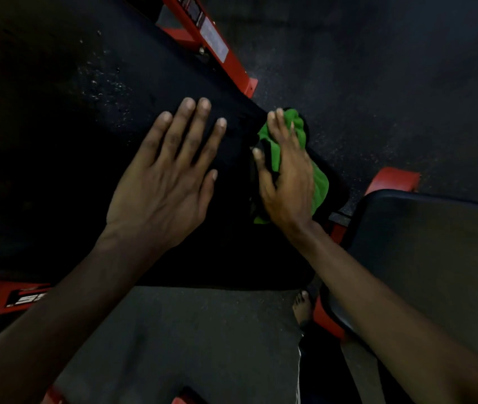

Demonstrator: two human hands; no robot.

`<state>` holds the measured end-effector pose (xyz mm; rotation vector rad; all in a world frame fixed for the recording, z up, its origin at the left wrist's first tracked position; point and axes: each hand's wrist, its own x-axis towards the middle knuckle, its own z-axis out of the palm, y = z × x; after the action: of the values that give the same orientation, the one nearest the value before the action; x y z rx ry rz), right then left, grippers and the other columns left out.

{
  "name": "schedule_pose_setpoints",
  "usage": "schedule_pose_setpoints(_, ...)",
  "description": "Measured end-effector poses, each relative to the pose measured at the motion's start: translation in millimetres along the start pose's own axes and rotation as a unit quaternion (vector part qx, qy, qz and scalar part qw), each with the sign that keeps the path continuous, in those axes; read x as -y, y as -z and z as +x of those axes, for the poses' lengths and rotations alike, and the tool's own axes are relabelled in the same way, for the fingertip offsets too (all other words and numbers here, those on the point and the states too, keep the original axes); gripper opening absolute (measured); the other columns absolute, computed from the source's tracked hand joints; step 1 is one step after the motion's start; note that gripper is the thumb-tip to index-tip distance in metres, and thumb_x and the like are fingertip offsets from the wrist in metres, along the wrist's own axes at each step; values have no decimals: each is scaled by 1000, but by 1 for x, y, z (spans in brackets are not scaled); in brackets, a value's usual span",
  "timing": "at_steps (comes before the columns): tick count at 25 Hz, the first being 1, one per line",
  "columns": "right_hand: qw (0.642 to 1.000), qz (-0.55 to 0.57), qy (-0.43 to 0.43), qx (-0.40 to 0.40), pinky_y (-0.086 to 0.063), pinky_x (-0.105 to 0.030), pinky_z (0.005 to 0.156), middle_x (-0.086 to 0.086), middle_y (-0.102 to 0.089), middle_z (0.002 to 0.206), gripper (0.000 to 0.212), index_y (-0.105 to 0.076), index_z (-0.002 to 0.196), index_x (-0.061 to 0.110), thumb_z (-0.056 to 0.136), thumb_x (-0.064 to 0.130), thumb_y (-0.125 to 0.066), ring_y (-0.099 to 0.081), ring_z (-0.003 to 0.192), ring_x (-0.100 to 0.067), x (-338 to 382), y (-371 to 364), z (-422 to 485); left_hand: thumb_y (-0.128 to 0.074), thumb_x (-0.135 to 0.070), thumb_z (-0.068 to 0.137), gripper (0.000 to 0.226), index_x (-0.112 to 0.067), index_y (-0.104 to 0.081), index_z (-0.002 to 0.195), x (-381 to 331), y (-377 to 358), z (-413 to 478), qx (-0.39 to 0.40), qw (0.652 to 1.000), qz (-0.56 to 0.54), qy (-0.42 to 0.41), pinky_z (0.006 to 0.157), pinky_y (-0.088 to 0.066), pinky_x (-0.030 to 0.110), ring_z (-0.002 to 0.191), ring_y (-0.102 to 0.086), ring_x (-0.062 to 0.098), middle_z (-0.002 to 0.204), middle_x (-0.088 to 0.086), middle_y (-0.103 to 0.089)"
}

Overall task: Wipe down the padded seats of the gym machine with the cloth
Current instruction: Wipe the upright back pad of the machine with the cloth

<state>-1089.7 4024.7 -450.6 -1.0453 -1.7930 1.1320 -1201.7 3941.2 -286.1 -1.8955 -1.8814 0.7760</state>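
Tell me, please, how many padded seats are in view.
2. The large seat lies under the left hand and the right hand, which presses the cloth; the second seat is at the lower right. Others may be hidden outside the frame.

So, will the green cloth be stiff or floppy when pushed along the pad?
Probably floppy: the green cloth bunches in soft folds under the right hand. Likely light, as it looks thin. It may glide easily where droplets wet the black pad.
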Motion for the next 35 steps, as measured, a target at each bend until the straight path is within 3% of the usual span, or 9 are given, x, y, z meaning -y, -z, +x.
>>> schedule_pose_setpoints(3,1000,-6,12,25,-32,-48,120,-2,-27,166,60,-31,158,12,106,37,-47,-18,155,-19,7,-3,-25,-15,-33,108,63,-8,6,161,0,0,0,4,1000,6,4,127,2,45,156,6,34,168,21,8)
schedule_pose_setpoints(8,984,-53,88,145,-31,-47,117,7,-12,169,79,-15,161,21,97,29,-63,-9,157,-19,-1,-7,-113,-13,-37,107,66,-7,11,160,-2,0,0,7,1000,19,7,127,4,45,156,9,34,167,22,13)
schedule_pose_setpoints(11,990,-46,84,106,-32,-53,117,1,-20,168,74,-22,159,17,97,24,-61,-15,156,-22,3,-10,-91,-12,-36,107,65,-7,11,160,-2,-2,-1,0,1000,31,6,127,3,46,156,8,35,167,22,12)
schedule_pose_setpoints(16,998,26,-3,-50,-34,-48,119,-8,-35,162,58,-39,154,8,106,40,-45,-27,153,-22,27,-11,4,-12,-36,107,64,-7,7,161,-3,-5,1,-12,1000,25,5,127,2,46,156,6,35,168,22,9)
schedule_pose_setpoints(19,999,21,16,-32,-37,-47,117,-7,-34,163,59,-36,155,8,106,40,-44,-27,152,-18,26,-11,-12,-14,-37,107,64,-7,3,162,0,-6,-2,-20,1000,18,6,128,1,45,157,5,34,168,22,5)
schedule_pose_setpoints(24,999,-1,32,33,-34,-47,119,-7,-29,164,59,-31,157,9,104,24,-54,-23,154,-20,16,-11,-73,-29,-36,104,61,-13,-23,161,12,8,-11,-12,998,-54,11,127,-5,44,157,-9,29,169,16,-12)
schedule_pose_setpoints(29,993,7,90,74,-22,-33,123,-9,-30,164,58,-35,155,6,105,29,-51,-22,154,-24,50,-10,-64,-34,-32,103,57,-13,-35,157,42,24,-49,-44,996,-68,45,126,-7,47,156,-15,30,167,16,-18)
schedule_pose_setpoints(32,993,-2,108,51,-22,-32,123,-8,-29,165,57,-34,156,7,106,33,-46,-21,155,-22,79,-9,-17,-33,-34,101,60,-13,-35,157,64,32,-64,-61,995,-62,52,125,-9,48,155,-17,32,167,17,-20)
schedule_pose_setpoints(35,991,-18,125,43,-25,-42,124,-9,-27,165,60,-32,157,6,106,37,-43,-20,155,-22,83,-10,-14,-26,-34,104,61,-13,-22,161,72,31,-69,-50,998,-21,35,126,-6,46,156,-10,32,169,18,-11)
